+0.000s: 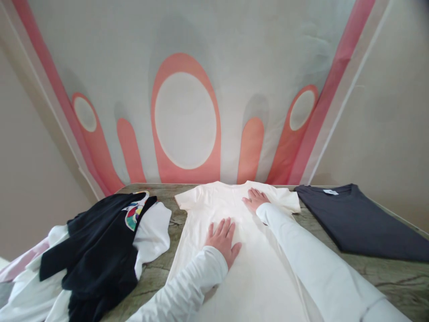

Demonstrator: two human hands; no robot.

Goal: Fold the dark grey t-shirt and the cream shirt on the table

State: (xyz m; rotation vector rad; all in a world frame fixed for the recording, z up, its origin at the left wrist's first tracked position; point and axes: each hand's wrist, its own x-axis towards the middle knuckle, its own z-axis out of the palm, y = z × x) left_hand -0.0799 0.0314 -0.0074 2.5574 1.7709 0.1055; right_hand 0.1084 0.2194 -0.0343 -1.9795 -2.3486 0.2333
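A cream T-shirt [258, 277] lies spread on the table, its neckline at the far edge and its short sleeves out to both sides. My left hand [224, 241] rests flat on the middle of the shirt, fingers spread. Farther up, my right hand [256, 199] lies flat near the shirt's right shoulder, palm down with its fingers stretched out. Neither hand grips the fabric. The near end of the shirt runs out of view at the bottom.
To the left sits a loose heap of clothes, with a black garment [100, 241] bearing a colourful print on top of white ones. A folded dark grey T-shirt [362, 223] lies at the right. The wood-grain table [154, 273] meets a patterned backdrop [231, 53] behind.
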